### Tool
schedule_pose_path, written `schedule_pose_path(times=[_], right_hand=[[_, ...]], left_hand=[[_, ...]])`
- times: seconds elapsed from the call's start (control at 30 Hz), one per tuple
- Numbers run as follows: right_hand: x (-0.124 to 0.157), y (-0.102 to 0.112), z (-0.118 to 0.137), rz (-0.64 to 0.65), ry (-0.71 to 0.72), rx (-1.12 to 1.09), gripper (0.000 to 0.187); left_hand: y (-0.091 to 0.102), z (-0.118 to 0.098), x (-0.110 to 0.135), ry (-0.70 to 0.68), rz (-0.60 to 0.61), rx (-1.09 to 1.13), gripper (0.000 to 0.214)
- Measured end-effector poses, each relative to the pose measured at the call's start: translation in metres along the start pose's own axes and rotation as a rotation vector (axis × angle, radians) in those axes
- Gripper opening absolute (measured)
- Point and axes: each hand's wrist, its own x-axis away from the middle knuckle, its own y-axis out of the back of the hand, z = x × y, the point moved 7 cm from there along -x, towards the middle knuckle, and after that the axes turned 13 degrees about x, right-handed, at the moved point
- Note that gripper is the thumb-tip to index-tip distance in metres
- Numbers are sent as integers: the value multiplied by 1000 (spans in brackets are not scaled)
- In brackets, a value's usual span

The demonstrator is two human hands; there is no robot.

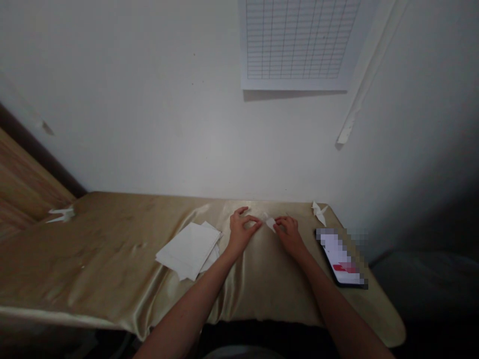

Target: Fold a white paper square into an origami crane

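A small folded piece of white paper [270, 223] is pinched in the fingers of my right hand [289, 233], just above the gold cloth near the wall. At the paper's left side is my left hand [241, 229], thumb and forefinger pressed together and the other fingers curled loosely. Whether a corner of the paper lies between those left fingertips is too small to make out. A stack of white paper sheets [189, 248] lies untidily to the left of my left forearm.
A gold satin cloth [105, 249] with ridged folds covers the table. On the right are a lit phone [342, 259] and a folded paper bird [319, 213]. Another white folded paper shape [63, 215] lies far left. A printed grid sheet [295, 45] hangs on the wall behind.
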Motion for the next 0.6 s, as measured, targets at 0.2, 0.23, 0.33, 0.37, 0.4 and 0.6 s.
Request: schedule_pose_path(times=[0.2,0.23,0.33,0.37,0.4,0.6], right_hand=[[-3,5,-7,48,33,44,27],[-3,6,-6,57,51,48,27],[-1,6,-5,79,104,44,25],[0,5,-4,89,118,42,25],[0,4,-4,101,132,43,24],[3,4,5,157,156,26,22]], left_hand=[[5,8,-8,-43,112,-69,11],[6,9,-9,-50,119,-75,14],[1,14,-8,-52,197,-93,20],[-3,15,-7,-49,236,-97,19],[-7,16,-6,-46,273,-101,17],[-11,15,-4,-44,296,-94,5]])
